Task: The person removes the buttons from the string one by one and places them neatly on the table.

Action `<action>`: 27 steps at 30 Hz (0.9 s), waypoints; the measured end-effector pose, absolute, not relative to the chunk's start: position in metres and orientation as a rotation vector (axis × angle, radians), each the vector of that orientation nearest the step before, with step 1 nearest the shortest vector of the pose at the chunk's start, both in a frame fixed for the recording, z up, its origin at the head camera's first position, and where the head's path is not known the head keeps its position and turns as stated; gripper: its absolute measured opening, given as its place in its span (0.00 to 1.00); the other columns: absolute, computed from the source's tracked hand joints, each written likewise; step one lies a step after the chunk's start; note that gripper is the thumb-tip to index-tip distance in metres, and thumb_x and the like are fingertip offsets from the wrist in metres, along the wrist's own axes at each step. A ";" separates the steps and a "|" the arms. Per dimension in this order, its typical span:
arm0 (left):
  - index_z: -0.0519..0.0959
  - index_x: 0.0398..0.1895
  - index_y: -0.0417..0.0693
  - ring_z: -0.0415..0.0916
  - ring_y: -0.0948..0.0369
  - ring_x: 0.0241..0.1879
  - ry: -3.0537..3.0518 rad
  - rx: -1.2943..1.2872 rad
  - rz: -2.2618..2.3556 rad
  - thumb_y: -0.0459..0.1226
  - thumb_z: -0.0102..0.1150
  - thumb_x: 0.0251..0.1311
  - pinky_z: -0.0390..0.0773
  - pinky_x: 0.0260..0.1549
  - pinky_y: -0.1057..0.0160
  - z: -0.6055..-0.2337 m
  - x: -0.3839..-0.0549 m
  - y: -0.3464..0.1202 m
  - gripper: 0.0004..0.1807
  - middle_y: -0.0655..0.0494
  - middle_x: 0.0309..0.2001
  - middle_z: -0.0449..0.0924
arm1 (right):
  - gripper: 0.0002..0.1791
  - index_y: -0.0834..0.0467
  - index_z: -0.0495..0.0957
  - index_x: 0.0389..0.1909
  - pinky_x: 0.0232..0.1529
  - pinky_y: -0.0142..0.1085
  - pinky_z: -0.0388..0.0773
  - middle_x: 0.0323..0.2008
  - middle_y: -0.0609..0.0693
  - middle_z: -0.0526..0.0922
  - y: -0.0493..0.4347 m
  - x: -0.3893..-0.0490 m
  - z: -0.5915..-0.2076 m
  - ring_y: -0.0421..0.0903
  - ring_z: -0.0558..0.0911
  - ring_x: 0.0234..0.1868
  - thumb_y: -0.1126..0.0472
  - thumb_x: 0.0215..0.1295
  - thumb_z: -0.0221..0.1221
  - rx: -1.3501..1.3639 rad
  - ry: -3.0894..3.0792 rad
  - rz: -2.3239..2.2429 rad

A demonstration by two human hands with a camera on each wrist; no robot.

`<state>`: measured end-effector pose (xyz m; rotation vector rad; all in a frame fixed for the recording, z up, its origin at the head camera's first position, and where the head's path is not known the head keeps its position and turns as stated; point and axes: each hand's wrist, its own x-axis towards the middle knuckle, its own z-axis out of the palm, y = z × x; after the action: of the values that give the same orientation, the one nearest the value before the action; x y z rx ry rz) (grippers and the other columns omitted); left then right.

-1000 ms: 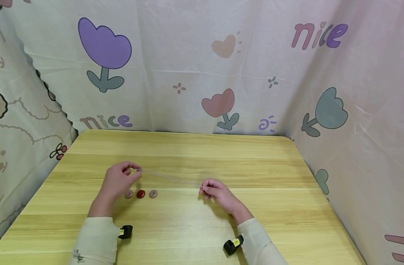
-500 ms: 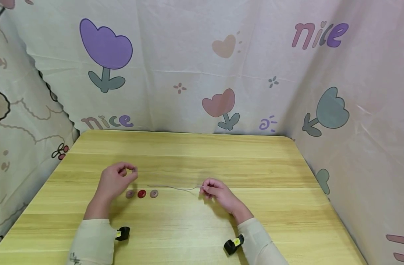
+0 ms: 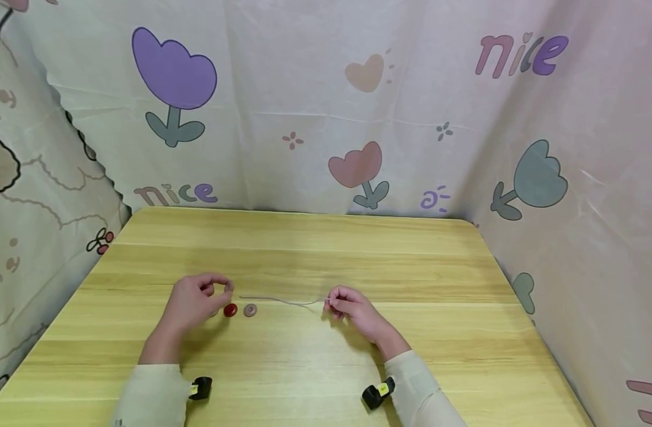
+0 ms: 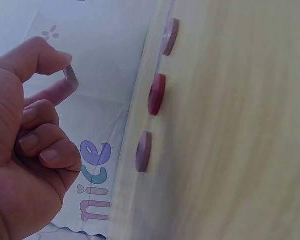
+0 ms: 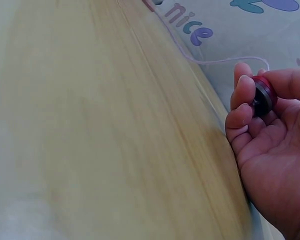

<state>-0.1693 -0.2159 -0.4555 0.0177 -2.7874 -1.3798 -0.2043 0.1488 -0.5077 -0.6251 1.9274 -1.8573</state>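
Note:
Between thumb and forefinger, my left hand (image 3: 189, 302) pinches a greyish-pink button (image 4: 70, 76) on its edge, above the table. Below it lie a red button (image 3: 230, 310) and a pinkish button (image 3: 250, 310) in a row. A third pinkish button (image 4: 144, 152) is mostly behind the left hand in the head view. My right hand (image 3: 352, 308) grips a small stack of red and dark buttons (image 5: 264, 96). From that stack a thin pale string (image 3: 277, 299) runs left, its loose end lying near the left fingertips. Whether the string passes through the stack is hidden.
The pale wooden table (image 3: 304, 373) has its far edge against a printed curtain (image 3: 283, 77). More curtain hangs along both sides. A black wrist camera (image 3: 200, 388) sits at the left sleeve, another black camera (image 3: 378, 393) at the right.
The left hand has let go of the string, which was taut between the hands and now lies slack. That hand moved left, then back right and nearer. The right hand stays almost still.

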 end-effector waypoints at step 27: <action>0.87 0.37 0.46 0.66 0.60 0.23 -2.935 -0.041 -1.458 0.38 0.73 0.52 0.70 0.21 0.64 -0.471 -0.149 -0.200 0.10 0.55 0.24 0.75 | 0.13 0.71 0.69 0.39 0.39 0.37 0.72 0.41 0.66 0.77 0.149 -0.206 -0.508 0.50 0.73 0.36 0.63 0.77 0.47 -0.627 1.914 -1.864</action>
<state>-0.1485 -0.1998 -0.4705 -0.0412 -2.9352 -1.4576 -0.2055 0.1488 -0.5082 -0.6273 1.9138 -1.8644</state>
